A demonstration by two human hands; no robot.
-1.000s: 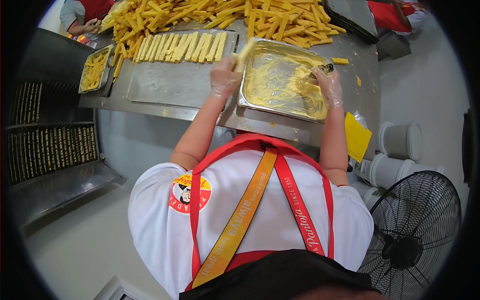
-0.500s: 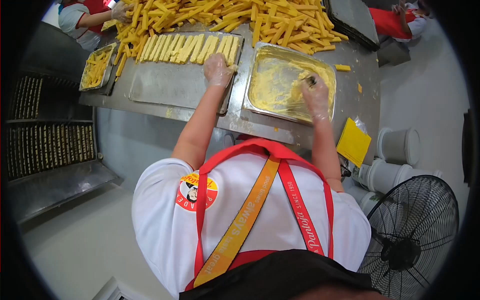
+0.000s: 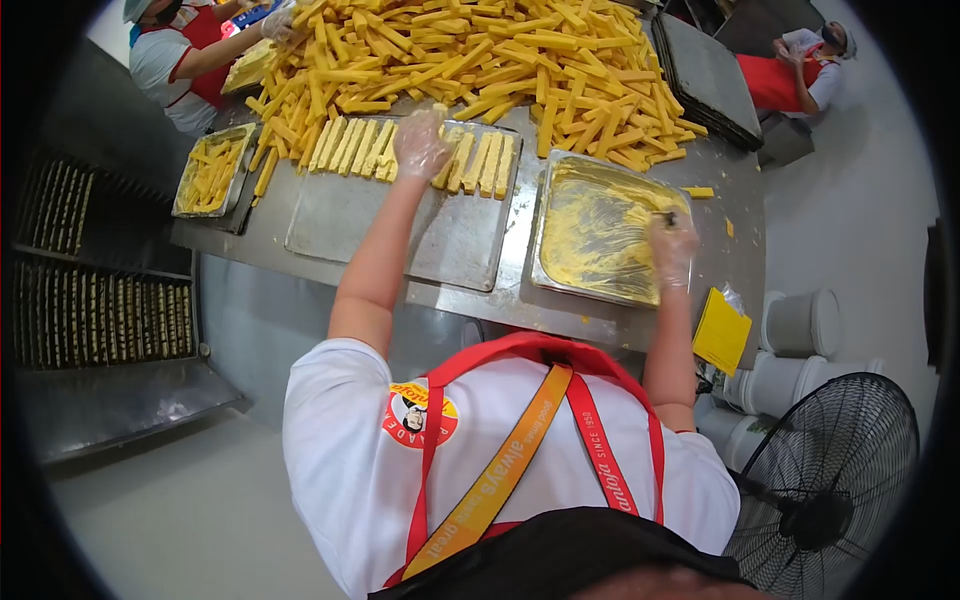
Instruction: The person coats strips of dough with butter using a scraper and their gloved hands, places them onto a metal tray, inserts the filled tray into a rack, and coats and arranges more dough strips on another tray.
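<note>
My left hand [image 3: 422, 145], in a clear glove, is over the middle of a row of cream-coated yellow sticks [image 3: 482, 163] on a flat metal tray [image 3: 350, 225]. Its fingers are curled toward the pile; what they grip is hidden, though a pale yellow tip shows beyond them. My gloved right hand [image 3: 675, 252] is closed around a dark-handled tool [image 3: 668, 217] at the right side of a metal pan [image 3: 541, 235]. Pale yellow cream [image 3: 595, 215] is smeared across the pan's bottom. The tool's working end cannot be made out.
A large pile of plain yellow sticks [image 3: 480, 60] spreads behind the tray. Left stands a small pan of pieces [image 3: 210, 175]; back right, stacked dark trays [image 3: 705, 80]. A yellow pad [image 3: 722, 330] is at the table's right edge. Co-workers [image 3: 190, 70] stand beyond; a fan [image 3: 820, 490] is right.
My left hand has moved from the row's right end to its middle. My right hand has shifted toward the near right side of the pan. The whole view has shifted slightly.
</note>
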